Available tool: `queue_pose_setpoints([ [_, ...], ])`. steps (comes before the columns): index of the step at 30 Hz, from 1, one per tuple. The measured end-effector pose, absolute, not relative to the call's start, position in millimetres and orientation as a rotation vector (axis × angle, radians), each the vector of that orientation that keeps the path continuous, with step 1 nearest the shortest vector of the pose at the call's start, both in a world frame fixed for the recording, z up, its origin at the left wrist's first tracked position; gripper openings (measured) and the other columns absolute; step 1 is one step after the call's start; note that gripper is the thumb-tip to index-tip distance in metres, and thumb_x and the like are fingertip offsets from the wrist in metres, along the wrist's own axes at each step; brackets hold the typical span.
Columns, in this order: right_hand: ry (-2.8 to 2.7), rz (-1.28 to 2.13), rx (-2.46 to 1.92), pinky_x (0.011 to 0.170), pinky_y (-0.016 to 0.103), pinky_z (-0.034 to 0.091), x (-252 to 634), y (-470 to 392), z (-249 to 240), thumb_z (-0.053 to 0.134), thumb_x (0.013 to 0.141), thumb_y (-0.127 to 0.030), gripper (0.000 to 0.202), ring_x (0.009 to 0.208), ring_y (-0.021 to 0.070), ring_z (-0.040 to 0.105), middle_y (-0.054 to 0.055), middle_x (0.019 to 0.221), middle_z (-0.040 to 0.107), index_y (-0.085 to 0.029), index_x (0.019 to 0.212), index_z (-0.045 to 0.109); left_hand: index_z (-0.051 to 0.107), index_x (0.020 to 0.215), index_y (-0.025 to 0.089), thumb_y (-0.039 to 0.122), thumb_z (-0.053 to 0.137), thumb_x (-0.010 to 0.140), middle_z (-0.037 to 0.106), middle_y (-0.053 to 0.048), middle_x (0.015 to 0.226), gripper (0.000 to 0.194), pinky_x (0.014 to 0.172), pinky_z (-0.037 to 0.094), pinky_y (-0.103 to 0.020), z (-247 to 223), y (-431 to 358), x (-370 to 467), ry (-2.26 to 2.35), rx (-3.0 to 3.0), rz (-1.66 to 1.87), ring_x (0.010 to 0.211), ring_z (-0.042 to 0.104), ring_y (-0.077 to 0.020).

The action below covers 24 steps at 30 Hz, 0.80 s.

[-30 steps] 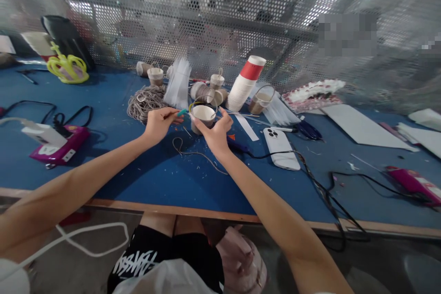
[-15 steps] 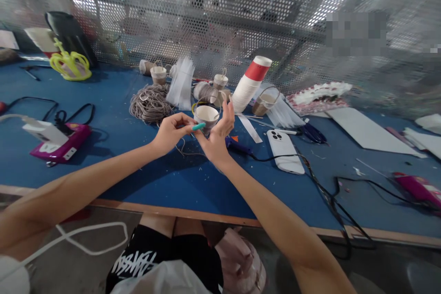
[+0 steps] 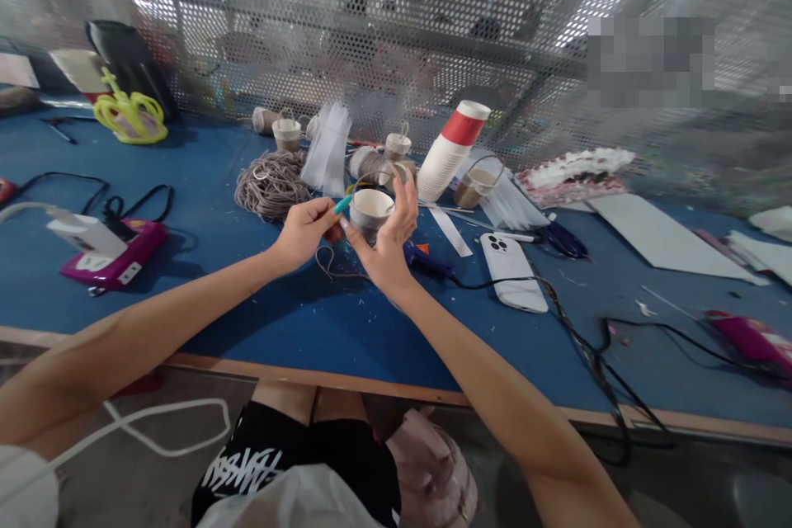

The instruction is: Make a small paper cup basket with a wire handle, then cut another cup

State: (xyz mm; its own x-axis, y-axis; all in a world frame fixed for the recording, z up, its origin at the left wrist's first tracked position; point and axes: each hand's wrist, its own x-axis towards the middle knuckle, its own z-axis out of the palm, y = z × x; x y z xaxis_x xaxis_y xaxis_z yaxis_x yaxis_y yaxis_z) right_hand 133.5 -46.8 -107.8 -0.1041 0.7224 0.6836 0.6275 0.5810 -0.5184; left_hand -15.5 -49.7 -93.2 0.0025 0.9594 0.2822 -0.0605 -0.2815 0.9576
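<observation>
A small white paper cup (image 3: pixel 373 202) with a greyish band round its outside is between the thumb and fingers of my right hand (image 3: pixel 389 243). The right fingers point up along its far right side, and the thumb reaches round its near left. My left hand (image 3: pixel 308 233) is closed just left of the cup, fingers curled in a pinch. A teal tip (image 3: pixel 342 204) juts from its thumb towards the rim; whether worn or pinched, I cannot tell. Thin twine (image 3: pixel 327 271) loops on the table below the hands. A purple-blue glue gun (image 3: pixel 430 262) lies right of my right wrist.
Behind the cup are a grey twine bundle (image 3: pixel 269 188), clear glue sticks (image 3: pixel 327 150), small twine-wrapped cups (image 3: pixel 286 134) and a leaning paper-cup stack (image 3: pixel 454 150). A white phone (image 3: pixel 513 272) and black cables lie right; a purple power strip (image 3: pixel 117 256) sits left.
My left hand has pulled slightly back and left from the cup's front, and the teal tip now slants upward beside the rim. The right hand keeps its hold on the cup.
</observation>
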Motion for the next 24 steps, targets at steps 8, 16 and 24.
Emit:
queue_pose_setpoints([
  [8, -1.834, 0.178, -1.080, 0.113, 0.065, 0.022, 132, -46, -108, 0.055, 0.087, -0.050, 0.076, 0.149, 0.0340, 0.012, 0.013, 0.158, 0.012, -0.034, 0.148, 0.013, 0.047, 0.055, 0.017, 0.013, 0.053, 0.089, 0.049, 0.005, 0.041, 0.035, 0.040, 0.037, -0.015, -92, -51, -5, 1.050, 1.166, 1.372, 0.036, 0.044, -0.0043],
  [16, -1.907, 0.118, -0.997, 0.114, 0.065, 0.021, 135, -55, -106, 0.051, 0.090, -0.046, 0.072, 0.149, 0.0313, 0.010, 0.010, 0.158, 0.012, -0.035, 0.148, 0.010, 0.045, 0.059, 0.019, 0.011, 0.047, 0.089, 0.041, 0.008, 0.038, 0.031, 0.035, 0.033, -0.015, -92, -40, -16, 1.250, 1.101, 1.629, 0.032, 0.041, -0.0048],
  [24, -1.683, 0.063, -1.009, 0.112, 0.061, 0.027, 147, -44, -105, 0.044, 0.090, -0.039, 0.056, 0.141, 0.0292, 0.027, 0.010, 0.148, 0.028, -0.032, 0.142, 0.024, 0.069, 0.069, 0.016, 0.018, 0.066, 0.076, 0.071, -0.001, 0.064, 0.008, 0.045, 0.047, -0.017, -90, -33, -31, 1.252, 1.348, 1.585, 0.047, 0.060, -0.0077],
])
